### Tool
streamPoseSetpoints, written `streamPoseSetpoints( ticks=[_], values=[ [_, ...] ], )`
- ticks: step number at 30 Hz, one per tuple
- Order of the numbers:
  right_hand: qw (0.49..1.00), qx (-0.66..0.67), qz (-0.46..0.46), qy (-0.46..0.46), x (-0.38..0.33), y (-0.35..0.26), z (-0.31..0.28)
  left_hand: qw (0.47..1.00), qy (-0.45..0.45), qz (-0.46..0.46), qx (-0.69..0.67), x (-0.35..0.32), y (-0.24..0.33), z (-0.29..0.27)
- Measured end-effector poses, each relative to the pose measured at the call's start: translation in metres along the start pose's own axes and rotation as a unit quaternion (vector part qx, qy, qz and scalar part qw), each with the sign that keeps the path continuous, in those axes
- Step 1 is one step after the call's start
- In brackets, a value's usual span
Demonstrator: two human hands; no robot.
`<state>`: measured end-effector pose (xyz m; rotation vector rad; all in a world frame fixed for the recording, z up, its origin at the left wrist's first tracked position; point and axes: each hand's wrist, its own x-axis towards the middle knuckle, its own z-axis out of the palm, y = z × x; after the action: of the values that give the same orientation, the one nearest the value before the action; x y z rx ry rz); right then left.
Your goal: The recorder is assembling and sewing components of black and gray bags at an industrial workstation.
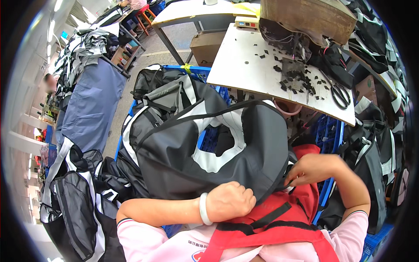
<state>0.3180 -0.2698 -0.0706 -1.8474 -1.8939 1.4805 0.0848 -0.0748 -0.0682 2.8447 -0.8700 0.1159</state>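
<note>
A large black sewn fabric bag (174, 159) is spread in front of me, with a white-edged opening in its middle. My left hand (230, 202), with a pale bangle on the wrist, is closed in a fist at the bag's near edge; its fingertips are hidden. At the bag's lower right edge, my right hand (307, 171) has its fingers pinched together on the dark material. A red apron (273, 218) with black straps lies over my front, just below both hands.
Blue crates (198, 73) sit beneath and behind the bag, holding more black and grey bags. A white table (238, 61) at the far right bears black scraps, scissors (339, 95) and a dusty machine (307, 19). Piled bags (74, 209) stand at left, with others (366, 174) at right.
</note>
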Motion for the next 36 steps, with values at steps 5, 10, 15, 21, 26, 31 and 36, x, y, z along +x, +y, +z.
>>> streamPoseSetpoints(
  ticks=[5,10,15,21,26,31,36],
  values=[
    [0.922,0.038,-0.116,0.369,0.026,-0.049,-0.072,1.000,0.011,0.022,0.004,0.009,0.010,0.005],
    [0.877,-0.372,0.093,0.290,0.163,-0.028,-0.089,0.999,-0.027,0.041,-0.005,0.011,0.040,-0.005],
    [0.962,-0.147,0.032,0.230,0.137,-0.002,-0.065,0.968,-0.085,-0.113,-0.205,0.003,0.009,-0.059],
    [0.956,0.116,0.043,0.267,0.057,-0.032,-0.044,0.949,0.010,-0.230,0.215,0.033,-0.104,-0.013],
    [0.941,0.155,0.095,0.287,-0.020,-0.059,-0.049,0.968,0.138,-0.148,-0.148,0.072,-0.113,-0.020],
    [0.928,0.084,0.121,0.341,-0.085,-0.062,-0.085,0.920,0.168,-0.115,-0.335,0.122,-0.114,-0.069],
    [0.911,0.116,0.110,0.379,-0.081,-0.011,-0.091,0.877,0.030,-0.203,-0.434,0.160,-0.139,-0.060]
  ],
)
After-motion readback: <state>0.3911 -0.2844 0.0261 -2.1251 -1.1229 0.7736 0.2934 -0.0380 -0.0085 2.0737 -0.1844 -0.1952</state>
